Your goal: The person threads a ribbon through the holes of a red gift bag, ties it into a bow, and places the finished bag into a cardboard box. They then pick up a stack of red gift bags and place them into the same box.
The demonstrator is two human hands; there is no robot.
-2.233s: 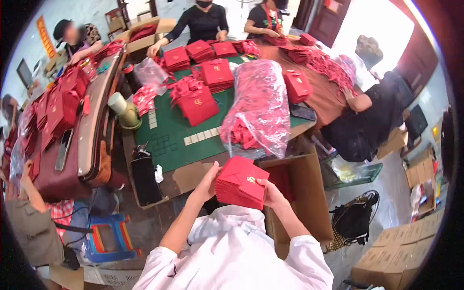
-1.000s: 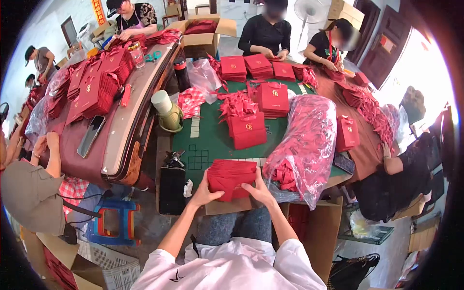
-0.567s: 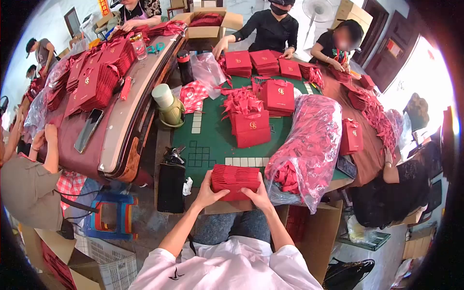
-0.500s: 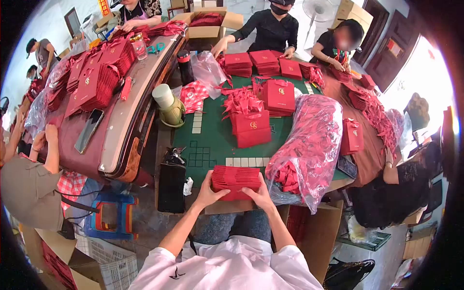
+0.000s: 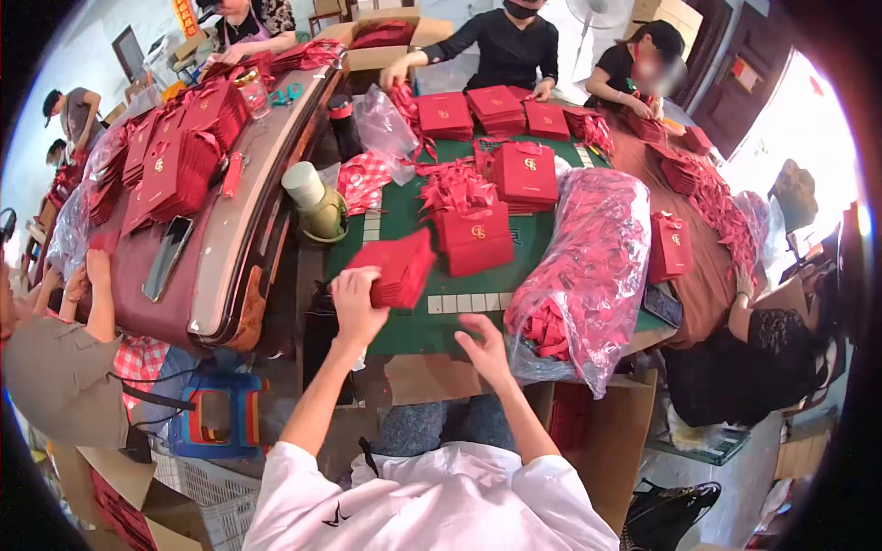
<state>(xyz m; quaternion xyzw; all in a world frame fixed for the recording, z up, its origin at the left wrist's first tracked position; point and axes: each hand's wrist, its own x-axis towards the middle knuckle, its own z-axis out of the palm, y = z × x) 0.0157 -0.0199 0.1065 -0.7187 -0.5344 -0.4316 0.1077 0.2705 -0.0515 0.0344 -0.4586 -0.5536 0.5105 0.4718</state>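
My left hand [image 5: 358, 301] is closed on a stack of red paper bags [image 5: 395, 268], which it holds tilted over the left part of the green table [image 5: 432, 338]. Fingers apart and holding nothing, my right hand [image 5: 484, 349] hovers near the table's front edge. Ahead of it lie a red gift bag [image 5: 476, 241] with gold lettering, a heap of red ribbons [image 5: 457, 188] and a taller stack of red bags [image 5: 528, 174]. Just right of my right hand bulges a clear plastic sack [image 5: 588, 266] full of red ribboned pieces.
A green flask [image 5: 314, 202] and a dark bottle [image 5: 344, 129] stand at the table's left edge. Co-workers sit around, one person in black [image 5: 514, 46] across from me. Phones [image 5: 168, 259] and more red bag stacks [image 5: 175, 174] lie on the left table. An open carton [image 5: 602, 441] sits below right.
The bag stack has gone from between both hands to my left hand alone, moving left and forward. My right hand has let go and opened.
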